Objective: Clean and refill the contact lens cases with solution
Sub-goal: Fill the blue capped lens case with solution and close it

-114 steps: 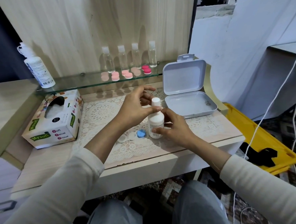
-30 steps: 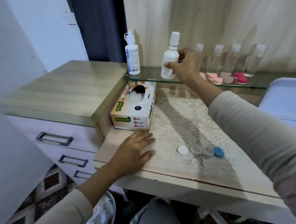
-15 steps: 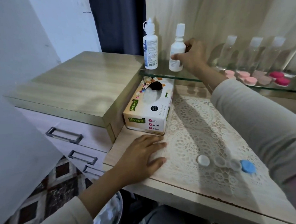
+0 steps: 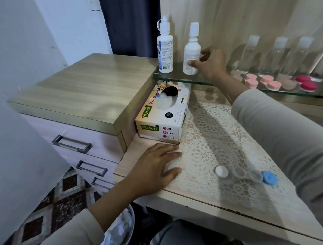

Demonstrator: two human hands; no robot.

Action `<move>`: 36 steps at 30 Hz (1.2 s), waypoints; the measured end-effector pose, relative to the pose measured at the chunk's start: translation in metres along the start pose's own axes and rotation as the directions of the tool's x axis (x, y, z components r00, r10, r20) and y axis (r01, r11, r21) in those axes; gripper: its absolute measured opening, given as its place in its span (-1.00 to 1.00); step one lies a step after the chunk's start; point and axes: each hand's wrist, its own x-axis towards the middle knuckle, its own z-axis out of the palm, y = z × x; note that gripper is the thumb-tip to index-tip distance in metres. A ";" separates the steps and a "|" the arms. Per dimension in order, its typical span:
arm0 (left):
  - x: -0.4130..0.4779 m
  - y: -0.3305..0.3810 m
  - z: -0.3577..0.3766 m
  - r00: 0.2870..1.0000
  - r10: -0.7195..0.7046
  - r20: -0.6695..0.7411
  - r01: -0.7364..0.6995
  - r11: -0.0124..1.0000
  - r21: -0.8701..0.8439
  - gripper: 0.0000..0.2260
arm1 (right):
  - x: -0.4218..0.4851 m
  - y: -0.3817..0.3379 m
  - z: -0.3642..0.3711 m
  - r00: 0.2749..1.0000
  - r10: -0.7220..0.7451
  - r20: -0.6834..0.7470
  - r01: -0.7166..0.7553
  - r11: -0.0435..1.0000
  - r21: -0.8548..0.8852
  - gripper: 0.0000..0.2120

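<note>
A small white solution bottle (image 4: 191, 52) stands capped on the glass shelf (image 4: 178, 80), and my right hand (image 4: 213, 64) holds it, thumb on its front and fingers curled behind its right side. My left hand (image 4: 155, 168) lies flat on the table's front left, just below the tissue box. On the lace mat (image 4: 209, 135) sits an open clear contact lens case (image 4: 246, 175), with a white cap (image 4: 221, 171) to its left and a blue cap (image 4: 270, 178) to its right. My right forearm reaches across above the mat.
A taller white bottle (image 4: 165, 49) stands left of the small one. Along the shelf to the right are pink lens cases (image 4: 252, 80), a magenta case (image 4: 305, 82) and several clear bottles (image 4: 249, 52). A tissue box (image 4: 164, 113) lies below; drawers (image 4: 72, 144) at left.
The small bottle went from the table up to the glass shelf in my right hand. My left hand let go of its cap and now rests flat on the table.
</note>
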 end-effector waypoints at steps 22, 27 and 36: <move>0.036 0.078 0.016 0.985 0.022 0.173 -0.009 0.997 -0.075 -0.53 | -0.186 0.062 -0.133 0.956 0.018 0.294 0.085 0.939 -0.333 -0.74; 0.042 0.086 0.026 0.988 0.002 0.152 0.009 0.998 -0.069 -0.59 | -0.222 0.080 -0.146 0.908 0.056 0.414 0.128 0.906 -0.403 -0.61; 0.047 0.093 0.024 0.997 -0.009 0.076 0.027 0.970 -0.243 -0.76 | -0.242 0.100 -0.139 0.957 -0.016 0.288 0.119 0.931 -0.346 -0.67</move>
